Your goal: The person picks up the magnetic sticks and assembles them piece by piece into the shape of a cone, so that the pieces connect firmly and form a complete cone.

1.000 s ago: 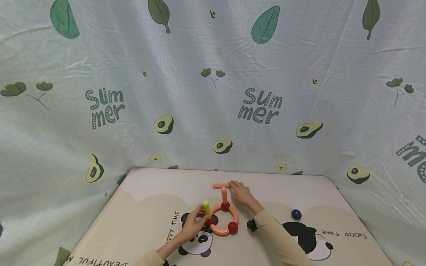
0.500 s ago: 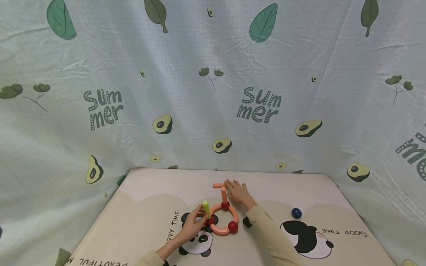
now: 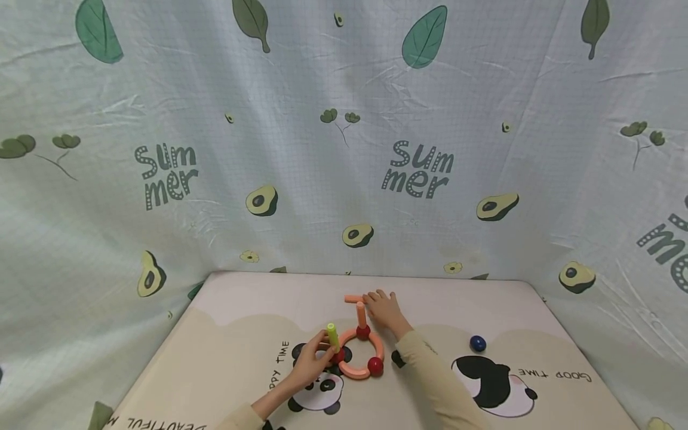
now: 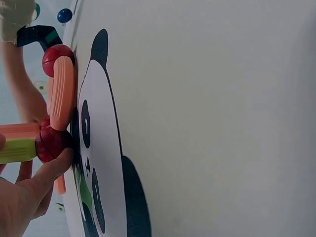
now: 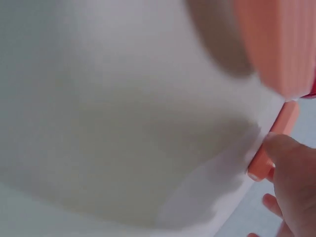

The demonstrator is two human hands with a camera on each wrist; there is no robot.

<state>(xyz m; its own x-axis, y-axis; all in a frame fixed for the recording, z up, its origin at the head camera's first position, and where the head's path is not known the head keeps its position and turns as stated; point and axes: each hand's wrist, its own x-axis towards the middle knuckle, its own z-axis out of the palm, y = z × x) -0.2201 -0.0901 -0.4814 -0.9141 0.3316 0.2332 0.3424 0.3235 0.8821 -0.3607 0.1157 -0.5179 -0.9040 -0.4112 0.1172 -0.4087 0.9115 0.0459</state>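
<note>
A ring of curved orange rods (image 3: 355, 374) joined by red balls (image 3: 375, 366) lies on the table. From its far ball an orange rod (image 3: 361, 315) stands upright, and a yellow-green rod (image 3: 332, 337) stands on the left ball. My left hand (image 3: 310, 364) holds that left red ball (image 4: 51, 143), its thumb against the ball beside the yellow-green rod. Beyond the ring a loose straight orange rod (image 3: 352, 298) lies on the table. My right hand (image 3: 384, 307) pinches its right end; in the right wrist view the thumb (image 5: 284, 148) presses the rod's side and a fingertip shows behind it.
A blue ball (image 3: 477, 343) lies to the right on the table (image 3: 236, 322), whose cover has printed pandas and lettering. A patterned cloth (image 3: 301, 149) hangs behind the far edge. My right forearm stretches past the ring's right side.
My right hand has moved slightly left along the loose orange rod, covering more of its right end. My left hand and the ring have stayed in place.
</note>
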